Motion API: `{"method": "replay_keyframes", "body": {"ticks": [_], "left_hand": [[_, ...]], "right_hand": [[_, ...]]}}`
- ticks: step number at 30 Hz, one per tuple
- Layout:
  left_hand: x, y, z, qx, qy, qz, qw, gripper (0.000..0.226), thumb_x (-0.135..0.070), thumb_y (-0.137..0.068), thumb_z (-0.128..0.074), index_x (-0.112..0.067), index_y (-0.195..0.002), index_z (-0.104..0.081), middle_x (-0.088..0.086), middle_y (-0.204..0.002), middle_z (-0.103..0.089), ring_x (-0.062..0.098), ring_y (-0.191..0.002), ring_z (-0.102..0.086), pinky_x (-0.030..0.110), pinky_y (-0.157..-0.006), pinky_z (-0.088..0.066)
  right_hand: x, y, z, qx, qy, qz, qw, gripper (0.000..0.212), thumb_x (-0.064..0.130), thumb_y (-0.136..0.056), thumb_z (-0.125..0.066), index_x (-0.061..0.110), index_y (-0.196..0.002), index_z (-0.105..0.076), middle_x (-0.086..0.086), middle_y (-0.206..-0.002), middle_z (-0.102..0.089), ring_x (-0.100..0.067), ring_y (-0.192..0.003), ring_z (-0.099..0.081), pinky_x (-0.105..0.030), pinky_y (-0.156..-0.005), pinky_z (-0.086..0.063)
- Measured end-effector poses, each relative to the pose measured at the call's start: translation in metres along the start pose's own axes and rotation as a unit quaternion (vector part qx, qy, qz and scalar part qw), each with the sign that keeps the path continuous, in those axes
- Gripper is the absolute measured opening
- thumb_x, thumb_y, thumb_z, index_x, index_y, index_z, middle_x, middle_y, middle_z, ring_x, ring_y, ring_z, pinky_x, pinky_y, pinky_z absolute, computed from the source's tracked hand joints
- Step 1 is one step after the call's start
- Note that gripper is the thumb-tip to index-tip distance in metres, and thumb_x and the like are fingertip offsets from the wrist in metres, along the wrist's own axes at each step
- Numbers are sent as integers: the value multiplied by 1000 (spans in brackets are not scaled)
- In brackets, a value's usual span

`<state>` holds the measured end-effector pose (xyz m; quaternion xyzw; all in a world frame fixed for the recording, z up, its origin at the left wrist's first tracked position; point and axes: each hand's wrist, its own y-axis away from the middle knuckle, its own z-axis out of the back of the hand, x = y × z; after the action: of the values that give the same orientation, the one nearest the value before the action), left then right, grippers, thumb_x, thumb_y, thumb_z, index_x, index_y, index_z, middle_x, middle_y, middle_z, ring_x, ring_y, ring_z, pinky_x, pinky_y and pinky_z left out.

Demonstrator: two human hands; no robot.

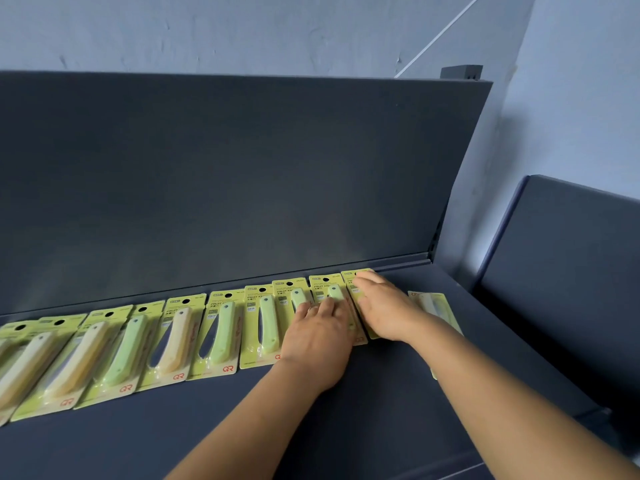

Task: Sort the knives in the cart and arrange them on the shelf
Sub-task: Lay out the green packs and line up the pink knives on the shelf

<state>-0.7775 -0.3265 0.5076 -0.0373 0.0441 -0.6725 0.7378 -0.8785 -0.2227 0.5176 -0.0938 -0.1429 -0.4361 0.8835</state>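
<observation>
1. Left hand [317, 336]: fingers straight and together, pressing flat on a carded knife [334, 299] near the right end of the row; nothing is gripped.
2. Right hand [382, 306]: fingers extended, lying flat on the last card [356, 277] of the row, just beside the left hand.
3. Row of packaged knives [221, 327]: green and cream handles on yellow-green cards, lying side by side, some edges overlapping, along the back of the shelf [381, 393].
4. Stray pack [434, 306]: lies apart, right of the right arm and partly hidden by it.
5. Handling, as a judgement: packs look light, flat and fairly stiff, likely to slide on the smooth shelf; take one by the card edges, or nudge it with flat fingers.
6. Back panel [242, 168]: dark, upright behind the row. The cart is not in view.
</observation>
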Motion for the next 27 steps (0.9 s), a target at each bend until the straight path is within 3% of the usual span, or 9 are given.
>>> {"method": "replay_keyframes", "body": {"ticks": [2, 4, 7, 10, 15, 21, 25, 27], "left_hand": [[0, 1, 3, 2, 12, -8, 1000, 54, -34, -103, -23, -15, -152, -12, 6, -158, -14, 21, -145, -16, 37, -118, -5], [-5, 1, 6, 0, 20, -39, 999, 56, -34, -103, -24, -19, -153, -5, 5, -160, -6, 20, -147, -7, 37, -118, -1], [-18, -2, 9, 20, 27, -91, 995, 57, -37, -102, -28, -23, -153, -7, 3, -161, -5, 18, -148, -4, 39, -119, 0], [-30, -8, 8, 47, 29, -109, 992, 56, -39, -101, -31, -23, -152, -12, 1, -160, -10, 18, -147, -8, 39, -119, -3], [-37, -11, 2, 38, 44, -105, 993, 54, -37, -101, -31, -24, -151, -17, -2, -157, -19, 18, -143, -22, 36, -118, -11], [-35, -11, -3, 25, 63, -97, 993, 52, -39, -101, -32, -26, -150, -19, -5, -156, -22, 17, -142, -23, 36, -118, -10], [-35, -11, -4, 26, 67, -94, 993, 52, -39, -101, -31, -27, -150, -19, -6, -156, -21, 17, -142, -23, 38, -119, -9], [-35, -11, -5, 23, 68, -93, 993, 52, -39, -100, -31, -27, -150, -20, -6, -156, -22, 17, -142, -23, 38, -119, -9]], "right_hand": [[-7, 10, 8, -22, -5, 3, 1000, 47, 14, -101, -30, 19, -148, -32, 10, -159, -14, -11, -147, -9, -27, -118, -15], [-18, 26, 19, -36, -7, -9, 999, 50, 9, -97, -33, 26, -144, -38, 10, -158, -17, -13, -146, -14, -31, -118, -19], [-38, 51, 36, 9, 27, -56, 998, 61, -2, -89, -34, 35, -136, -47, 8, -155, -23, -17, -142, -22, -33, -115, -25], [-51, 66, 41, 66, 39, -91, 993, 57, 2, -92, -34, 34, -136, -50, 8, -153, -26, -20, -138, -29, -26, -112, -26], [-62, 67, 41, 40, 84, -137, 986, 46, 10, -98, -32, 29, -137, -48, 1, -148, -32, -25, -125, -34, -29, -107, -28], [-80, 68, 55, 57, 118, -166, 977, 52, 6, -89, -46, 37, -131, -50, 2, -138, -35, -25, -119, -37, -30, -94, -40], [-87, 70, 66, 39, 109, -157, 981, 39, 18, -87, -57, 38, -120, -58, 7, -130, -40, -20, -114, -34, -31, -94, -40], [-90, 71, 68, 54, 80, -162, 982, 33, 18, -83, -61, 33, -113, -61, 8, -126, -43, -17, -110, -41, -27, -86, -41]]}}
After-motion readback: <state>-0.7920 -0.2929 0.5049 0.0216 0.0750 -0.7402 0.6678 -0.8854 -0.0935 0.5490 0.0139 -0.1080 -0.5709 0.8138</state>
